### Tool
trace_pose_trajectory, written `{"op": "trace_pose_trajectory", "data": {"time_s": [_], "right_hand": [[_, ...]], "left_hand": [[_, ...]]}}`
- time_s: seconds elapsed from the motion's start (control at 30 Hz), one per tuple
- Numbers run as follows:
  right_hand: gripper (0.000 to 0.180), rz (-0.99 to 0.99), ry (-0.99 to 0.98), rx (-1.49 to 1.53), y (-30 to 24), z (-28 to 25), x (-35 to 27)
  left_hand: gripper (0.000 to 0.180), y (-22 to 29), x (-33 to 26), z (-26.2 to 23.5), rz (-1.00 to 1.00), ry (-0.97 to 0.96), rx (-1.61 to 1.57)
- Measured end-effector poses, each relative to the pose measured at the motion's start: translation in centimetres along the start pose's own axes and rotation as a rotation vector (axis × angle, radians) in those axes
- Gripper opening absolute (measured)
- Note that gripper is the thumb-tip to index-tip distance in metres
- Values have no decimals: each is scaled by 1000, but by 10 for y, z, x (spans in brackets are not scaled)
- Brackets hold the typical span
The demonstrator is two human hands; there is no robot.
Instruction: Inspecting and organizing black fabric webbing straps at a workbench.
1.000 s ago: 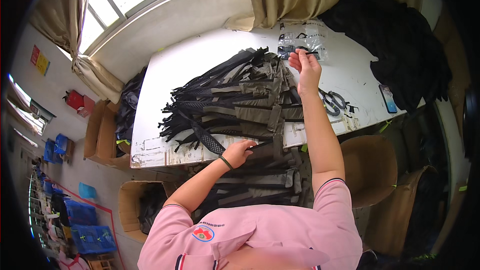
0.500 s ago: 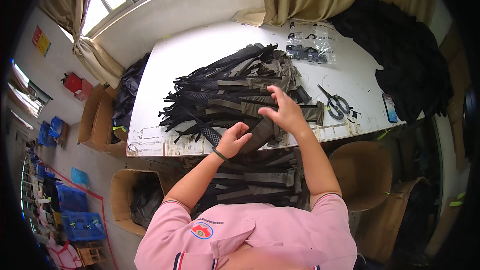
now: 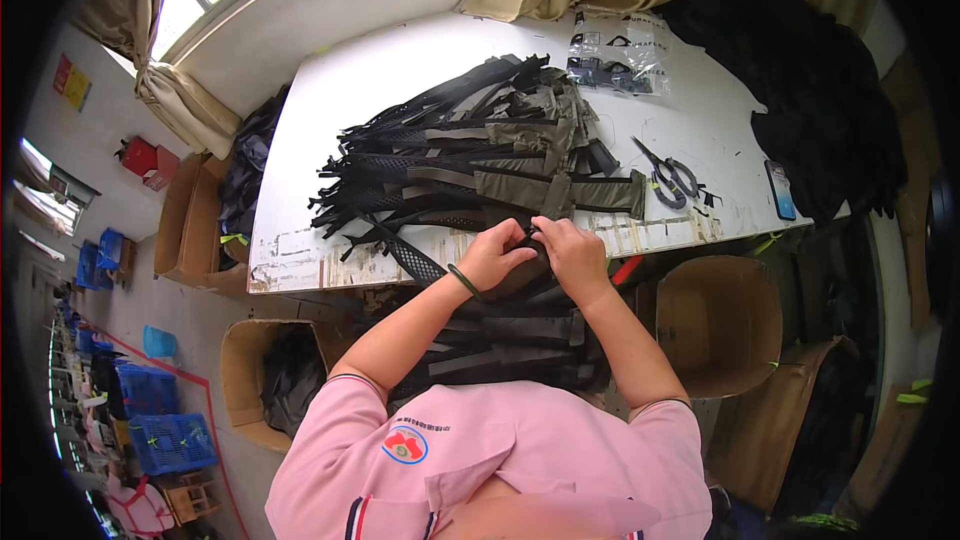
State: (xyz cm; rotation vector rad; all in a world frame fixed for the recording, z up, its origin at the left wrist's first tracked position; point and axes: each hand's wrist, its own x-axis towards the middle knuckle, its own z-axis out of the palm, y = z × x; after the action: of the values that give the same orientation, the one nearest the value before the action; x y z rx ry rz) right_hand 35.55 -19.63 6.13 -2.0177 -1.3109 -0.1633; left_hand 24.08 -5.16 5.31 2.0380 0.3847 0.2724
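Note:
Near the table's front edge, my left hand (image 3: pixel 490 260) and my right hand (image 3: pixel 574 258) are close together, with their fingertips pinched on a dark fabric strap. The strap's mesh part (image 3: pixel 415 258) trails out to the left past my left wrist. The small spot between my fingertips is mostly hidden. Just beyond my hands lies a big heap of similar black and grey-brown straps (image 3: pixel 450 145), their mesh and thin ends fanned out to the left.
Black-handled scissors (image 3: pixel 672 180) and a phone (image 3: pixel 779 190) lie right of the heap. Behind them are a clear plastic bag of dark parts (image 3: pixel 620 55) and piled black cloth (image 3: pixel 790 80). More straps (image 3: pixel 510 340) hang below the table, between cardboard boxes (image 3: pixel 718 325).
My hands have come together at the table's front edge. My right hand, open before, has moved down toward me and now pinches the strap beside my left hand. The view has shifted slightly.

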Motion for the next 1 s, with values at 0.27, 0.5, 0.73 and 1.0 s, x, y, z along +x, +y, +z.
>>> {"op": "trace_pose_trajectory", "data": {"time_s": [0.27,0.5,0.73,1.0], "right_hand": [[16,23,146,165,11,-10,16],[16,750,-82,1239,9,11,-18],[15,550,-298,1440,10,0,-28],[12,460,-471,1776,-9,-8,-29]], "left_hand": [[23,24,-18,3,519,51,325],[22,34,-29,0,378,6,213],[7,28,-23,-18,-58,-206,-576],[14,21,-15,-28,69,-75,-542]]}}
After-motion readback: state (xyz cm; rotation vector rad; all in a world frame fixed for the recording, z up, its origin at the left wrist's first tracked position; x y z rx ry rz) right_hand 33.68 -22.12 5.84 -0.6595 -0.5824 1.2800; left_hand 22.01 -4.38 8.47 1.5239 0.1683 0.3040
